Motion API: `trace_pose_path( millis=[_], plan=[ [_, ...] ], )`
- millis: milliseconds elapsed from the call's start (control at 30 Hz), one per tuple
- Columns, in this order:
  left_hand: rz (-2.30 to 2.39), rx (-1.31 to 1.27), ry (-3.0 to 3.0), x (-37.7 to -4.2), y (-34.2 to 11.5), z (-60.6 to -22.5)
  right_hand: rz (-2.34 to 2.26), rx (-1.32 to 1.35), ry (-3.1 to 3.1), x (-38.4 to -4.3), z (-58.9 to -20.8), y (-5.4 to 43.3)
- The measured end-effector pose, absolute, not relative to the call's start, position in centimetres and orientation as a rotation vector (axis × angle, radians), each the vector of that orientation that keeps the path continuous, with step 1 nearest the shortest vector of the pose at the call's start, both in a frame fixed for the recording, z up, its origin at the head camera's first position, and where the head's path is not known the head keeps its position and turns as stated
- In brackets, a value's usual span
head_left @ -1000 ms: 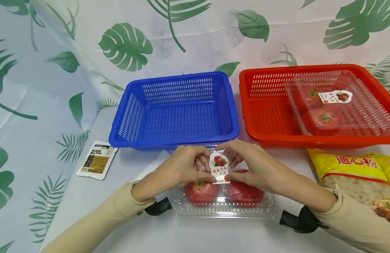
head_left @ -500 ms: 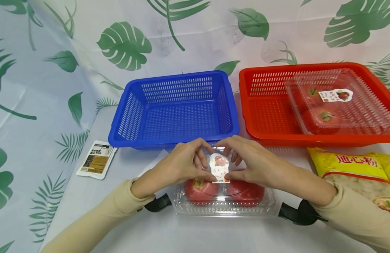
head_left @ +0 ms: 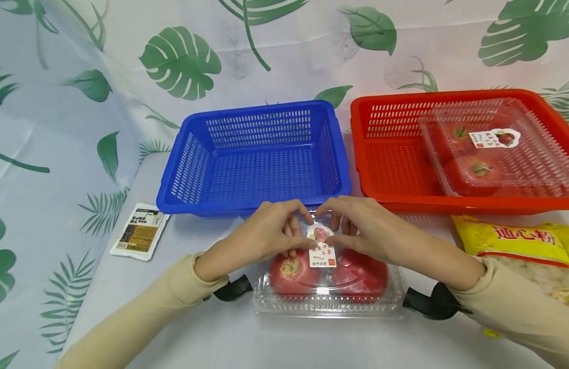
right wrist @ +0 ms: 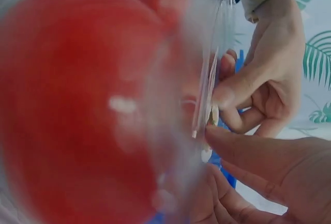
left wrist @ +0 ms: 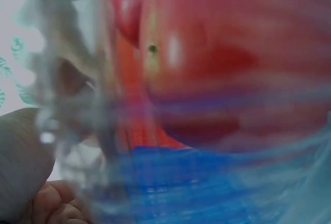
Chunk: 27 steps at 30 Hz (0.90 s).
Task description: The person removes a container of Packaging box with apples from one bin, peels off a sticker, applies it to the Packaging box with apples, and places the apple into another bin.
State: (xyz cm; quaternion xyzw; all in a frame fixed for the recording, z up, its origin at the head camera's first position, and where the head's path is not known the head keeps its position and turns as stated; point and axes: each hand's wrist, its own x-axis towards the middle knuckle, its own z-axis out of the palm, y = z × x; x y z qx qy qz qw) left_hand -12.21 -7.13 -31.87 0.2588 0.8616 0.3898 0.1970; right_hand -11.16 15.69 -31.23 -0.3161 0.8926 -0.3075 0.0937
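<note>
A clear plastic clamshell box with tomatoes inside sits in front of me. On its lid lies a white label with a fruit picture and red writing. My left hand touches the label's left side with its thumb. The thumb of my right hand presses the label from the other side. Both index fingers arch toward the label's top edge, partly covering it. In the right wrist view both thumbs meet the lid, seen edge-on beside a large tomato. The left wrist view is blurred by the box wall.
A blue basket stands behind the box. Right of it, a red basket holds another labelled clear box of tomatoes. Yellow pasta bags lie at the right, a small white-and-brown packet at the left.
Both thumbs have moved up from the label's lower corners to its middle, uncovering its lower part. The box has stayed in place.
</note>
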Motion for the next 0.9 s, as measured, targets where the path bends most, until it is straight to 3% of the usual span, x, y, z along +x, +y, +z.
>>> trace_pose_path(
  millis=[433, 600, 733, 900],
  plan=[
    [1.073, 0.775, 2.539, -11.5, -6.8, -32.1, -0.93, -0.917, 2.729, -10.8, -31.1, 15.5],
    [0.938, 1.112, 2.648, -10.3, -7.8, -32.1, -0.983, -0.893, 2.788, -9.3, -31.3, 16.6],
    [0.709, 1.47, 2.741, -9.6, -9.1, -32.8, -0.998, -1.051, 2.837, -7.8, -32.6, 17.9],
    [0.549, 1.559, 2.737, -9.4, -10.2, -34.1, -0.897, -1.206, 2.927, -7.0, -34.6, 18.6]
  ],
)
